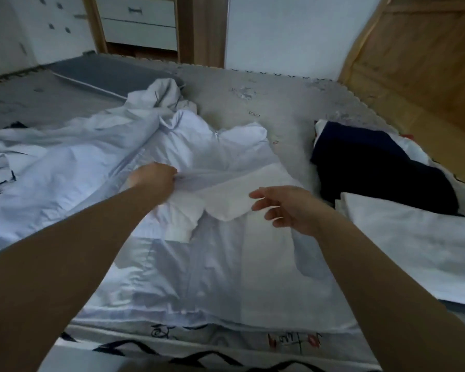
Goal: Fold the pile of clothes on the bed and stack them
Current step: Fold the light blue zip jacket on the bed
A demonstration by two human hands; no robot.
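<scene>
A pale blue-white garment lies spread across the near part of the bed, with a white folded flap lying on it. My left hand pinches a fold of this garment near its middle. My right hand hovers open just right of the white flap, fingers spread and holding nothing. More crumpled pale clothing trails to the left and back. At the right sit a folded dark navy garment and a folded white one.
The grey patterned bedcover shows at the back, with a grey pillow at the far left. Beyond the bed stand white drawers and a wooden panel. The bed's near edge has a black zigzag print.
</scene>
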